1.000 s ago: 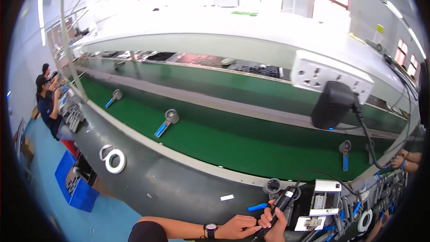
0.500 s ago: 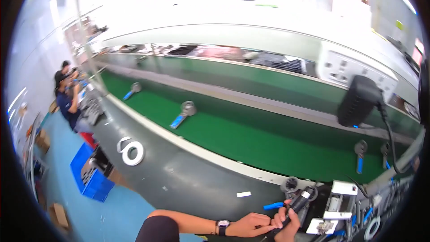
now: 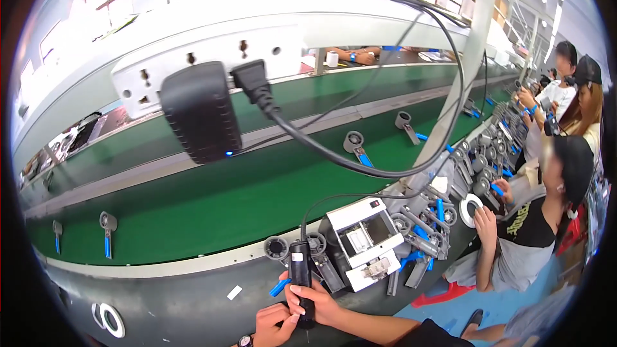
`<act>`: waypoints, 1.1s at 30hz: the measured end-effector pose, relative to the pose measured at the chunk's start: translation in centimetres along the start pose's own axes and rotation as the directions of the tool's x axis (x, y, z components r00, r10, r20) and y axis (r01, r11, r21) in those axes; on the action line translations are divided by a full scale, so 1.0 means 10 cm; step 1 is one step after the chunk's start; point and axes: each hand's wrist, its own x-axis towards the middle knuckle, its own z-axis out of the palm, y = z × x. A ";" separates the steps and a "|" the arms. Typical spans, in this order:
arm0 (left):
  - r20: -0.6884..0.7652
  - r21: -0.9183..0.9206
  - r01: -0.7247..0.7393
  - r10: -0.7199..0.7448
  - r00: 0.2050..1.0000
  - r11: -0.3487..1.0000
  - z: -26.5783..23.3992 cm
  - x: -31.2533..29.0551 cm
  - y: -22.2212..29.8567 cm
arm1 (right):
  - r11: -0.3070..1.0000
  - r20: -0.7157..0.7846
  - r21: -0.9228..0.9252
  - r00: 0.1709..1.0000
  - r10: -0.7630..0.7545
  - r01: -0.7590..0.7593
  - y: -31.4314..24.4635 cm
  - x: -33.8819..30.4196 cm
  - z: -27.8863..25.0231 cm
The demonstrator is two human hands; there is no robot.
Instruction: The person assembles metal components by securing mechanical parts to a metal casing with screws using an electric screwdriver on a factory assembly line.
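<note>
My right hand is wrapped around a black electric screwdriver, which stands nearly upright with a cord leaving its top. Beside its lower end is my left hand, fingers curled in against the thumb; whatever they may hold is hidden. A watch sits on the left wrist. Just past the hands, a grey round-headed part and another grey ring-headed part lie on the bench. A blue strip pokes out to the left of the screwdriver.
A white boxy machine stands right of the hands, before a heap of grey-and-blue parts. Beyond runs a green conveyor belt. A black adapter and thick cable hang from a white power strip. A co-worker sits at right.
The view has swung to the right, bringing the white machine, the parts heap and co-workers into fuller sight. The screwdriver appears more upright, still in my right hand.
</note>
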 end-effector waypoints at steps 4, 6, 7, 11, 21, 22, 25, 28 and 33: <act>-0.020 0.068 -0.037 0.038 0.999 0.997 -0.01 0.02 0.06 | 1.000 0.020 -0.003 1.000 0.024 -0.024 -0.03 -0.04 0.03; -0.110 0.061 -0.012 0.019 0.994 0.998 -0.14 0.03 0.02 | 0.999 0.054 0.006 0.998 0.041 -0.041 -0.06 -0.05 0.05; -0.126 0.097 -0.001 0.013 0.992 0.995 -0.22 0.06 0.00 | 0.999 0.055 0.017 0.998 0.029 -0.030 -0.07 -0.05 0.06; -0.301 -0.021 0.007 -0.013 0.953 1.000 -0.36 0.49 -0.09 | 1.000 0.094 -0.007 0.995 0.011 -0.010 0.00 -0.07 0.04; 0.107 0.253 0.102 -0.132 0.985 0.962 -0.10 2.30 -0.35 | 0.996 0.123 -0.072 0.992 -0.042 0.051 -0.02 -0.16 0.13; 0.152 0.292 0.077 -0.125 0.980 0.953 -0.01 2.46 -0.45 | 0.991 0.159 -0.096 0.985 -0.072 0.088 -0.02 -0.17 0.12; 0.269 0.413 0.075 -0.201 0.942 0.907 0.37 2.91 -0.59 | 0.983 0.189 -0.123 0.976 -0.110 0.135 -0.04 -0.20 0.12; 0.295 0.476 -0.050 -0.106 0.949 0.878 0.72 3.27 -0.93 | 0.951 0.229 -0.197 0.955 -0.191 0.238 -0.08 -0.22 0.13; 0.127 0.578 0.208 -0.339 0.932 0.789 1.04 3.70 -1.23 | 0.954 0.207 -0.183 0.958 -0.200 0.239 -0.12 -0.23 0.14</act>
